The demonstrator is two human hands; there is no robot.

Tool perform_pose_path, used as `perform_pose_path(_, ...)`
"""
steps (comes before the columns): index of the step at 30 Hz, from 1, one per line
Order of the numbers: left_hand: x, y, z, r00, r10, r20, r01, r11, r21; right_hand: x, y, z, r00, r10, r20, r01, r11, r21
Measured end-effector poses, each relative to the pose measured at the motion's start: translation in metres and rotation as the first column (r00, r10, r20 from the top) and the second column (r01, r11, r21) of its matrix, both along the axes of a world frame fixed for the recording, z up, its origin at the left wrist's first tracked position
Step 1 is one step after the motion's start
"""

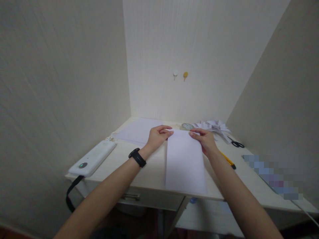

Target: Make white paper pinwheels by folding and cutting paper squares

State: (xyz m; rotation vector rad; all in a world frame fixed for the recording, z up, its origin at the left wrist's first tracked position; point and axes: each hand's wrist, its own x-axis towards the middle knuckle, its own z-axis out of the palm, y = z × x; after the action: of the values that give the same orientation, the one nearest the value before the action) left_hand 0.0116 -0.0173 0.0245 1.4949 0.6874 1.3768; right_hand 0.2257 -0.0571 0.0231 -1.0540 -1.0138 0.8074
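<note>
A sheet of white paper is held between my two hands, its near edge lying along the front of the desk. At its upper left corner my left hand pinches the paper between thumb and fingers. My right hand grips the upper right corner in the same way. A dark watch is on my left wrist. Beside my right forearm lies a yellow and black tool, partly hidden by the arm.
More white paper lies at the back left. Folded paper pieces, a round dial and black-handled scissors are at the back right. A white device with a black strap sits at the left edge. A blurred-out flat object lies right.
</note>
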Motion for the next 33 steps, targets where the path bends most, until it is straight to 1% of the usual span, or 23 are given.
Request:
perform_pose_path(5, 0.001, 0.001, 0.000, 1.000, 0.011, 0.002, -0.010, 1.000, -0.012, 0.000, -0.001, 0.001, 1.000, 0.003, 0.002, -0.003, 1.000, -0.019)
perform_pose_path(10, 0.002, 0.005, -0.001, 0.996, 0.084, -0.010, -0.084, 0.996, -0.019, -0.002, 0.000, 0.000, 0.999, 0.022, -0.038, -0.024, 0.998, -0.056)
perform_pose_path(12, 0.001, 0.007, -0.002, 0.993, 0.118, -0.023, -0.118, 0.993, -0.004, -0.002, 0.002, -0.002, 0.995, 0.030, -0.092, -0.038, 0.995, -0.092)
perform_pose_path(14, 0.000, 0.009, -0.003, 0.989, 0.144, -0.024, -0.144, 0.989, 0.014, 0.000, 0.005, -0.004, 0.986, 0.060, -0.153, -0.083, 0.985, -0.149)
perform_pose_path(16, -0.001, 0.011, -0.004, 0.989, 0.149, -0.019, -0.149, 0.989, 0.017, 0.002, 0.007, -0.007, 0.975, 0.089, -0.203, -0.132, 0.969, -0.209)
perform_pose_path(18, -0.002, 0.012, -0.004, 0.990, 0.144, -0.013, -0.144, 0.990, -0.005, 0.004, 0.008, -0.008, 0.970, 0.090, -0.225, -0.144, 0.961, -0.237)
perform_pose_path(20, -0.002, 0.013, -0.004, 0.991, 0.136, -0.006, -0.137, 0.990, -0.046, 0.005, 0.007, -0.007, 0.975, 0.074, -0.211, -0.123, 0.965, -0.230)
perform_pose_path(22, -0.002, 0.012, -0.003, 0.992, 0.126, 0.007, -0.124, 0.988, -0.091, 0.004, 0.005, -0.004, 0.984, 0.061, -0.165, -0.094, 0.975, -0.200)
perform_pose_path(26, -0.001, 0.011, -0.001, 0.994, 0.105, 0.043, -0.097, 0.983, -0.154, 0.003, 0.001, 0.002, 1.000, 0.014, -0.026, -0.016, 0.996, -0.089)
perform_pose_path(28, -0.001, 0.011, 0.000, 0.993, 0.107, 0.050, -0.097, 0.981, -0.167, 0.003, 0.002, 0.002, 1.000, 0.016, -0.003, -0.016, 0.998, -0.055)
perform_pose_path(30, -0.002, 0.012, 0.000, 0.992, 0.121, 0.046, -0.112, 0.979, -0.169, 0.004, 0.003, 0.002, 0.999, 0.044, -0.013, -0.045, 0.995, -0.089)
perform_pose_path(33, -0.003, 0.014, 0.000, 0.988, 0.151, 0.027, -0.144, 0.976, -0.162, 0.005, 0.004, 0.001, 0.998, 0.061, -0.008, -0.062, 0.981, -0.184)
